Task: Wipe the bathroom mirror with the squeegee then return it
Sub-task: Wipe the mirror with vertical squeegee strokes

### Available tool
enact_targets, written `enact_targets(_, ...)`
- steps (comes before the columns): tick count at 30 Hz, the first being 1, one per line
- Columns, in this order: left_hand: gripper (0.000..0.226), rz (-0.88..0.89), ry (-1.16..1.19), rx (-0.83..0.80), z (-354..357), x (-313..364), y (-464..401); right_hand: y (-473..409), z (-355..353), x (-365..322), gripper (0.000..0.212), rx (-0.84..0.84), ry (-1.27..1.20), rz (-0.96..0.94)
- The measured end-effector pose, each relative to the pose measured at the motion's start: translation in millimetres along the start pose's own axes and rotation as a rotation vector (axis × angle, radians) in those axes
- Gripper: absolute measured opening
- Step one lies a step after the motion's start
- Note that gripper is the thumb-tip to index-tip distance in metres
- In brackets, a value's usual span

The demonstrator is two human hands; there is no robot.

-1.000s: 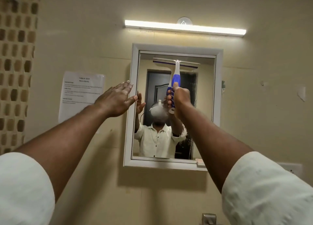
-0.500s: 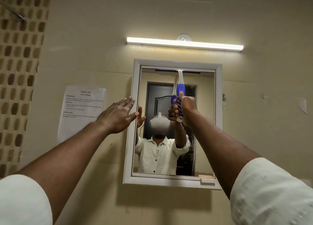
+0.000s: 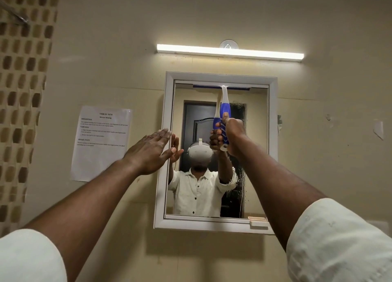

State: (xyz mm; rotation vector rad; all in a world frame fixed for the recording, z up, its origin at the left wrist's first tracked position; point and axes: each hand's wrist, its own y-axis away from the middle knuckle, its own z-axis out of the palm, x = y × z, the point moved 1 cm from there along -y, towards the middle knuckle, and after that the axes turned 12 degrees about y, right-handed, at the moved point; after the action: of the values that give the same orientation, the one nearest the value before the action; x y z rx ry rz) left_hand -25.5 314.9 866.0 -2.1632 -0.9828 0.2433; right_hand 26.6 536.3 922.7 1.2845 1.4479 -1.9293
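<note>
Nearest the camera, two bare forearms in rolled pale sleeves are reaching up toward the wall, the left hand [image 3: 151, 149] spreading flat with fingers apart and holding nothing, its fingertips lying over the left side of the white frame. The right hand [image 3: 232, 136] is wrapping tightly around the blue-and-white handle of the squeegee [image 3: 223, 110], which is standing upright with its blade pressing along the top edge of the bathroom mirror [image 3: 254, 154]. Farther off, water droplets are clinging to the glass right of the handle, a printed sheet [image 3: 101, 142] is hanging on the wall to the left, and a tube light [image 3: 230, 52] is glowing above.
</note>
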Motion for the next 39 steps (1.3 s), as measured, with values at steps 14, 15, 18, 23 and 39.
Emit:
enact_targets(14,0.066,0.015,0.044,-0.017,2.5,15.1,12.1,23.2,-2.3,16.8,0.034,-0.060,-0.024,0.084)
enact_targets(15,0.066,0.014,0.050,-0.020,4.2,16.4,13.3,25.0,-2.8,19.0,0.033,-0.067,-0.027,0.093)
enact_targets(18,0.065,0.017,0.065,-0.024,9.4,18.9,16.7,29.9,-3.7,26.1,0.032,-0.064,-0.002,0.104)
enact_targets(23,0.066,-0.007,0.086,-0.058,21.5,19.2,26.3,43.5,-5.7,40.8,0.032,-0.082,-0.010,0.163)
enact_targets(39,0.064,-0.012,0.198,-0.173,79.8,20.3,80.5,109.6,-25.9,125.9,0.033,-0.076,-0.025,0.305)
